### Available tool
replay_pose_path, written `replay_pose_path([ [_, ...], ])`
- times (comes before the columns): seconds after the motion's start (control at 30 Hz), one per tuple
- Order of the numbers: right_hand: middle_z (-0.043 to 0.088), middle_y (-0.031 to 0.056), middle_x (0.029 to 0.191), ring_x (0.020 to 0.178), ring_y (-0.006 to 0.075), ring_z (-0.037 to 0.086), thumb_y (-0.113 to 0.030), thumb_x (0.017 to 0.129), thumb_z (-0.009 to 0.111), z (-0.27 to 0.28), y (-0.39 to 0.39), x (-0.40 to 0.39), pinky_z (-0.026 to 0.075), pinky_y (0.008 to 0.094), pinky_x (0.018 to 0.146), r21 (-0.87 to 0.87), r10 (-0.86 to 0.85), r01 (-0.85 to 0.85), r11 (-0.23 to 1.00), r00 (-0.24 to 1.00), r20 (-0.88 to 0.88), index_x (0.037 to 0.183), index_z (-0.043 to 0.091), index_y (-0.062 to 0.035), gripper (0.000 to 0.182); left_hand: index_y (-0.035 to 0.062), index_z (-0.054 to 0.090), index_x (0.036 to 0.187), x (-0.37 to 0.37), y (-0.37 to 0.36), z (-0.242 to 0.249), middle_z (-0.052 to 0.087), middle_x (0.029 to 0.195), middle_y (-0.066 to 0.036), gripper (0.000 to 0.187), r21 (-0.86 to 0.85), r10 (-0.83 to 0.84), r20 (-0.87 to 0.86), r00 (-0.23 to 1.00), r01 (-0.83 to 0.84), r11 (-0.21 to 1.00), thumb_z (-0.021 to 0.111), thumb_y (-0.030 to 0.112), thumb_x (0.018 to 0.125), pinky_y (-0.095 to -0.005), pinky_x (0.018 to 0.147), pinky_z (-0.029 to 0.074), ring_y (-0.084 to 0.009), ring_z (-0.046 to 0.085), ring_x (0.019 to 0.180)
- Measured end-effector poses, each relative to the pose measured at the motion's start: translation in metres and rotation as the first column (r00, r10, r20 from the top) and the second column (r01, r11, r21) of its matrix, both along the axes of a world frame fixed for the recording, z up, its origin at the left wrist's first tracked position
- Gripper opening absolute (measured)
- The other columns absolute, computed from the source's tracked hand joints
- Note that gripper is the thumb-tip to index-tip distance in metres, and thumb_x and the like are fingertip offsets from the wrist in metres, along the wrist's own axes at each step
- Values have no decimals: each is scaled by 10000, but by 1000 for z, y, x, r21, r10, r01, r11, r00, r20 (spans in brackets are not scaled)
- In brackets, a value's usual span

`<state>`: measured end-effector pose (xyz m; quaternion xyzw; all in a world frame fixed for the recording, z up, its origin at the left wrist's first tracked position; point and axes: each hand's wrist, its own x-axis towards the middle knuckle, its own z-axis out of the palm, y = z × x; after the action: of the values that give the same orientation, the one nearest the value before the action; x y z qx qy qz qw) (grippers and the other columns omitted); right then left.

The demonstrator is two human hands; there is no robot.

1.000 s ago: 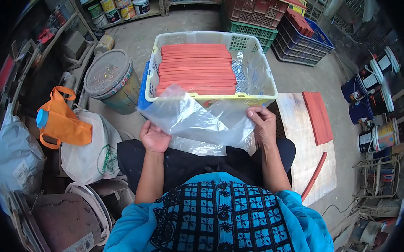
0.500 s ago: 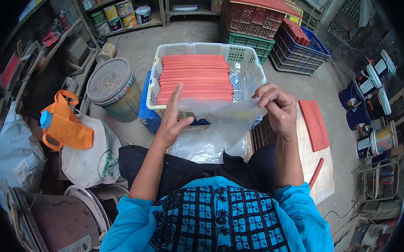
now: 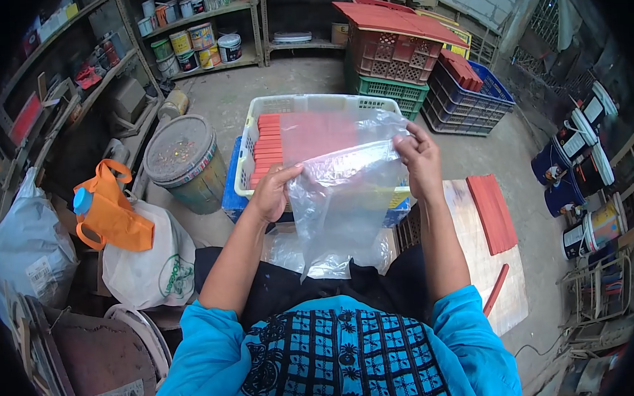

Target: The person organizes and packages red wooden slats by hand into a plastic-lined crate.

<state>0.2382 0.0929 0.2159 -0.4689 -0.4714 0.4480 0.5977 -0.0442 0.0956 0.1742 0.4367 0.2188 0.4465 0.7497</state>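
Note:
A clear plastic bag [image 3: 348,175] is stretched between my two hands above my lap. My left hand [image 3: 277,189] pinches its left edge, thumb on top. At the upper right, my right hand [image 3: 418,157] grips the other edge with bent fingers. Behind the bag stands a white plastic crate [image 3: 246,151] with a stack of red-painted wooden strips [image 3: 268,143], partly seen through the film. More clear plastic [image 3: 280,250] lies near my lap, below the crate.
A pale board [image 3: 504,288] at my right bears red strips [image 3: 491,214] and one loose strip [image 3: 495,289]. A lidded bucket [image 3: 182,155] and an orange bag [image 3: 113,209] stand at left. Stacked crates [image 3: 396,57] are at the back; paint buckets [image 3: 579,141] line the right.
The plastic bag has been raised and spread out, now covering much of the crate. My left hand has gone from open fingers to pinching its edge. The view has tilted up slightly.

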Motion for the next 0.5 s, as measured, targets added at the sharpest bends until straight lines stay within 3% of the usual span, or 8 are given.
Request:
replay_pose_path([
  [0.13, 597, 106, 1042, 861, 124, 594, -78, 820, 654, -3, 2, -4, 502, 244, 740, 93, 186, -165, 982, 936, -300, 1351, 370, 2, 607, -43, 594, 995, -7, 18, 2, 660, 910, -137, 258, -74, 17, 98, 995, -10, 997, 480, 174, 914, -367, 764, 548, -239, 662, 840],
  [0.17, 575, 142, 1155, 943, 127, 597, -50, 817, 649, -8, 1, -8, 510, 264, 786, 43, 338, -345, 937, 872, -355, 1347, 368, 18, 604, -49, 593, 991, -7, 23, 4, 660, 913, -144, 255, -118, 42, 130, 991, -27, 993, 475, 164, 914, -375, 770, 551, -249, 664, 839],
  [0.27, 586, 141, 1159, 947, 134, 606, 1, 806, 640, -36, 3, -18, 506, 271, 810, -88, 434, -443, 892, 895, -98, 1356, 348, 20, 623, -64, 560, 1053, -19, 47, 2, 648, 964, -180, 304, -183, 75, 135, 988, -50, 982, 426, 178, 929, -394, 783, 556, -273, 665, 840],
  [0.37, 633, 122, 1080, 888, 136, 622, 41, 787, 639, -49, 0, -22, 505, 266, 796, -154, 401, -416, 896, 908, -118, 1329, 376, 36, 602, -71, 517, 1105, -29, 75, 7, 631, 996, -211, 354, -222, 176, 106, 979, -149, 963, 372, 207, 939, -411, 799, 556, -285, 663, 851],
  [0.47, 667, 71, 922, 800, 113, 621, 46, 774, 648, -51, 13, -20, 498, 243, 758, -151, 281, -286, 946, 958, -49, 1284, 428, 45, 555, -76, 527, 1076, -52, 111, 3, 630, 991, -217, 350, -236, 157, 116, 981, -127, 963, 370, 205, 939, -409, 787, 559, -285, 661, 855],
  [0.5, 654, 44, 826, 731, 81, 592, 45, 778, 640, -55, 28, -12, 479, 219, 687, -150, 222, -204, 967, 968, 114, 1231, 483, 47, 480, -82, 530, 1062, -52, 113, 10, 632, 977, -214, 345, -243, 228, 61, 972, -207, 948, 378, 200, 934, -387, 778, 559, -277, 662, 842],
])
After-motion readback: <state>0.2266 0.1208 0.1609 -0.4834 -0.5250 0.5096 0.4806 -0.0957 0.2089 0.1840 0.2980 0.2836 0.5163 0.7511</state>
